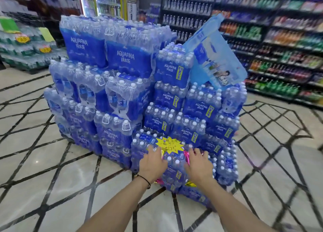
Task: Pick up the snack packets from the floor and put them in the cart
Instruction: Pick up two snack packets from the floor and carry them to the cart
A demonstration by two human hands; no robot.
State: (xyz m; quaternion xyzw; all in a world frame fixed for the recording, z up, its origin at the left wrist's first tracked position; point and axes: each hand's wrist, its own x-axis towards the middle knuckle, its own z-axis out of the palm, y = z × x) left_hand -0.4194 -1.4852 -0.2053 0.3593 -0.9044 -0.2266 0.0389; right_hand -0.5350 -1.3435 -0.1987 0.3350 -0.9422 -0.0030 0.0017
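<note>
Gripping: your left hand (153,161) and right hand (199,164) each clasp foil snack packets (186,157), just before the Aquafina stack (125,56).
Room: tiled floor (52,170) lies open either side of the stack.
Writing: "AQUAFINA" on the packs; the handwriting on the yellow starburst tag (169,145) is unclear.

Left forearm (118,202) and right forearm (232,202) extend forward, bare, converging. Left hand (153,163) and right hand (198,165) are level, backs up, slightly apart. Each grips a shiny packet: left packet (162,154), right packet (187,158).
</note>
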